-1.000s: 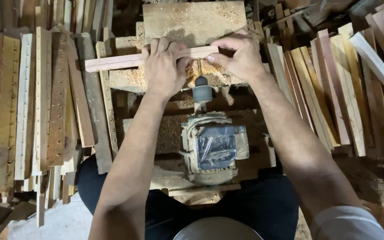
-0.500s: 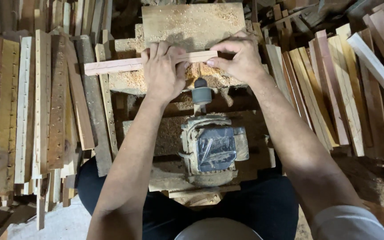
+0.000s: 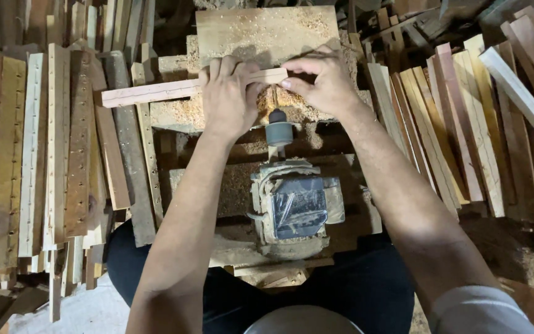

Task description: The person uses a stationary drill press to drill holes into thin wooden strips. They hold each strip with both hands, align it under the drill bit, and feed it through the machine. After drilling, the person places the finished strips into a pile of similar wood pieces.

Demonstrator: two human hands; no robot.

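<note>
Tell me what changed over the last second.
The wooden strip slid toward the person's right across the sawdust-covered block; less of it juts out on the left. Left hand and right hand keep their grip on it. The motor stayed put.

A clear plastic wrapping (image 3: 298, 210) covers the grey motor (image 3: 267, 232).

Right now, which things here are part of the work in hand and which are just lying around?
In use: wooden strip, left hand, right hand, motor, chuck, sawdusty board.
Lying about: drilled slats, plain slats.
</note>
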